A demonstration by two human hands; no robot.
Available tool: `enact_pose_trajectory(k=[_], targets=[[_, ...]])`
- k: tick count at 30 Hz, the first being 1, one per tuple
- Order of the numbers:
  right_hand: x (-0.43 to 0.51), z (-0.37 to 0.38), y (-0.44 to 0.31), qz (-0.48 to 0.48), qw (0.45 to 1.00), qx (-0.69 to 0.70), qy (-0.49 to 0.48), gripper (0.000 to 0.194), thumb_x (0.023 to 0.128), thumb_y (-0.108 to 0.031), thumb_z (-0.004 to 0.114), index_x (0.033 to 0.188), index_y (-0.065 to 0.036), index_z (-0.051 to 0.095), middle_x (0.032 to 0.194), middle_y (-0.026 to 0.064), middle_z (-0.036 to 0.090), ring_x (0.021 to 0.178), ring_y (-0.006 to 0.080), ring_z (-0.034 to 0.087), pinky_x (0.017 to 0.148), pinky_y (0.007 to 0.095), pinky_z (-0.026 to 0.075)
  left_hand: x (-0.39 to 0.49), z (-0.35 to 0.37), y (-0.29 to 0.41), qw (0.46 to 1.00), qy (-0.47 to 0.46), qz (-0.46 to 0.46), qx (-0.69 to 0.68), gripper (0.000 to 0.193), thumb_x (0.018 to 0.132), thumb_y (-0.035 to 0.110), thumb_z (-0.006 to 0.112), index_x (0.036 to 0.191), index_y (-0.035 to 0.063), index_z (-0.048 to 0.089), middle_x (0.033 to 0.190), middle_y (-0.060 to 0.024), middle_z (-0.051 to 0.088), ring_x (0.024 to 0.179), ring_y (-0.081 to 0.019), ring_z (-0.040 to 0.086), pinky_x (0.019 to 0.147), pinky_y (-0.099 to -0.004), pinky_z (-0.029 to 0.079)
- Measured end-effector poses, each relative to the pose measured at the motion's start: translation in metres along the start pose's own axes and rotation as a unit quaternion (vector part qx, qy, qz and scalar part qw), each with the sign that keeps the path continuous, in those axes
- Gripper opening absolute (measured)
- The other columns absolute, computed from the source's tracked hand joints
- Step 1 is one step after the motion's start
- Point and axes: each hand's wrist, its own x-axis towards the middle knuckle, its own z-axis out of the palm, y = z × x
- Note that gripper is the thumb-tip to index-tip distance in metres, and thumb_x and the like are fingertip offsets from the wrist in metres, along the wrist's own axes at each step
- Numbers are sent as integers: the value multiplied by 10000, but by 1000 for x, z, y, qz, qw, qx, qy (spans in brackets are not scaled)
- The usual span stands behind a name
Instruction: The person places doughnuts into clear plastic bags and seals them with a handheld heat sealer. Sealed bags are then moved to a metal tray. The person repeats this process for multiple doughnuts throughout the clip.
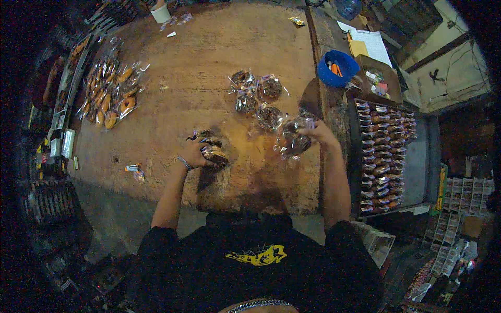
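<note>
My left hand [194, 153] grips a couple of dark-topped doughnuts [214, 154] in clear wrap, near the front of the wooden table [180, 98]. Over to the right, my right hand [324, 135] has its fingers on wrapped chocolate-coloured doughnuts [295, 135]; how many it holds is hard to tell through the shiny film. Just beyond that hand lies a loose group of similar wrapped doughnuts [245, 103], several of them, flat on the wood.
Bagged plain doughnuts [105, 94] are heaped at the table's left. Right of the table, a tray [417, 168] holds rows of wrapped doughnuts. A blue bowl [338, 68] with orange items sits by papers [372, 45]. A white cup [160, 14] stands at the far edge.
</note>
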Motion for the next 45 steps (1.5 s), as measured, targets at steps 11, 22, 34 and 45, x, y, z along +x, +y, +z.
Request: enact_pose_trajectory(k=[11,22,34,45], targets=[[1,80,-30,33,949,-308,58,605,447,-537,841,627,-30,565,615,32,542,548,121,420,505,333,365,84,-61,-44,891,-135,171,-399,768,491,477,839,1075,32,610,1049,-134,636,959,-260,597,870,-368,462],[-20,173,-11,197,919,-340,23,647,503,-532,811,936,-75,665,796,137,653,754,312,615,719,381,498,258,-79,18,888,-259,355,-133,775,416,545,831,933,-1,647,831,-169,654,771,-299,642,724,-364,506],[-21,181,31,95,864,-493,-26,246,750,-274,624,891,-74,652,783,147,653,778,305,631,672,394,505,209,-58,29,920,-75,339,-183,720,462,489,834,1061,140,639,976,-96,667,907,-273,626,842,-377,480],[-167,140,60,-243,887,-354,169,456,550,-373,810,929,-150,690,1064,63,630,1130,310,493,1010,496,272,141,-28,86,877,-5,211,-432,838,532,206,875,1239,28,461,1156,-116,572,1088,-238,532,955,-356,428]])
